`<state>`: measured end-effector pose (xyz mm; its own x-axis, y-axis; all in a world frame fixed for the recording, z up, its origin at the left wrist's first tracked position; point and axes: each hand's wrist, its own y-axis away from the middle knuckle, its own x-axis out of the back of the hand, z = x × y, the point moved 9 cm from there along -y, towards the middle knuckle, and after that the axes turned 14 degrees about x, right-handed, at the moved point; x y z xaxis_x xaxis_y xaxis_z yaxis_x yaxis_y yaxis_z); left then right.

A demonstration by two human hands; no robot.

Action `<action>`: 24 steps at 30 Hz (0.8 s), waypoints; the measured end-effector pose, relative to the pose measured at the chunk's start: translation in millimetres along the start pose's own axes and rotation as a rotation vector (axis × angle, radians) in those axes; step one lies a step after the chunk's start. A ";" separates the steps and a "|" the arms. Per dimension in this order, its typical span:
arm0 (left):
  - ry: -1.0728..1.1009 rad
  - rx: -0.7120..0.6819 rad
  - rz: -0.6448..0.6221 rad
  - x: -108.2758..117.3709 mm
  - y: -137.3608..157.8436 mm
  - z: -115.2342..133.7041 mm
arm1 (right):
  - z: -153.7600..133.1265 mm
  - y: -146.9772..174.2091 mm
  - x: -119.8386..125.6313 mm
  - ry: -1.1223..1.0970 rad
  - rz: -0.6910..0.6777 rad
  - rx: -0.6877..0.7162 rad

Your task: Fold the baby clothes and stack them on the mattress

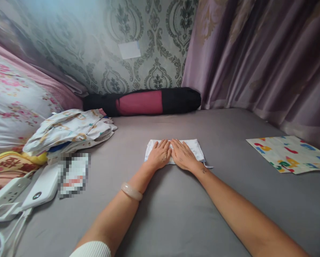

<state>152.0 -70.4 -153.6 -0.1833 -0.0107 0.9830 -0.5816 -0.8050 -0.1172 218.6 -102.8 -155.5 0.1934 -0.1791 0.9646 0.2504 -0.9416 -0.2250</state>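
Note:
A folded white cloth (198, 147) lies flat on the grey bed sheet (176, 210), in the middle of the view. Its exact kind is hard to make out under the hands. My left hand (159, 154) rests palm down on its left half, fingers stretched out and pointing away from me. On the other half, my right hand (183, 155) also lies flat, close beside the left. A thin strip of fabric sticks out at the cloth's lower right corner. A pale bangle (131, 191) circles my left wrist.
Left are a pile of printed clothes (74, 128), a white power bank (42, 187), a power strip (10, 192) with cables and a blurred packet (74, 175). A colourful patterned cloth (294, 153) lies right. A black-and-red long bag (141, 102) lies along the wall.

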 end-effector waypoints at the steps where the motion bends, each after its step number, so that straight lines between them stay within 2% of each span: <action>1: -0.003 0.003 -0.001 -0.3 -0.2 -0.2 | 0.2 -0.1 0.4 0.006 0.005 -0.002; 5: -0.022 0.006 0.026 3.4 1.1 -0.7 | 0.8 0.5 3.4 -0.014 -0.013 -0.006; 10: -0.058 0.033 0.137 17.0 7.2 -4.2 | 8.6 8.3 15.4 0.021 0.022 -0.106; 17: -0.099 0.041 0.012 6.0 9.1 -3.6 | 10.9 12.1 4.4 0.016 -0.002 -0.136; 24: -0.083 0.036 0.017 5.6 8.8 -4.2 | 11.8 12.8 5.5 -0.015 -0.011 -0.132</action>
<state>142.5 -75.0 -149.7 -0.1259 -0.0724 0.9894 -0.5495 -0.8253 -0.1303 234.1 -112.4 -154.7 0.2057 -0.1648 0.9646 0.1257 -0.9731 -0.1931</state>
